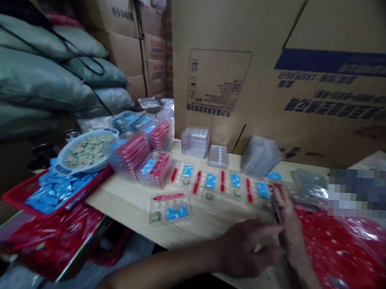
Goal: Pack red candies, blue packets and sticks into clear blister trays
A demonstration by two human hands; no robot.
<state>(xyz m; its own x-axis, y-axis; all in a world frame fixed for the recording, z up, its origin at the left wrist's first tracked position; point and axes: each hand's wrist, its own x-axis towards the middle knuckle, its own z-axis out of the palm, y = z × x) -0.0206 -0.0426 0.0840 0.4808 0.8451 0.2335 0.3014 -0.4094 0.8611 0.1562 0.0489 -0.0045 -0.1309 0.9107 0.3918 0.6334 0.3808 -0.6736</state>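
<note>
Your left hand (252,249) has fingers spread; whether your right hand (287,221) grips anything, can't tell. Filled tray row (222,181) at eleven o'clock, red pile (338,249) at four.

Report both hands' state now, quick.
Left hand: partly open, no held item visible.
Right hand: blurred, edge-on; whether it holds anything cannot be told.

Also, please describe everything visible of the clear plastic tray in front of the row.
The shallow, rectangular clear plastic tray lies flat, askew, on the pale wooden table. A red pen-like stick runs along its far side; whitish blocks, a blue packet and a small greenish packet sit nearer. Outside, only the table touches it.
</note>
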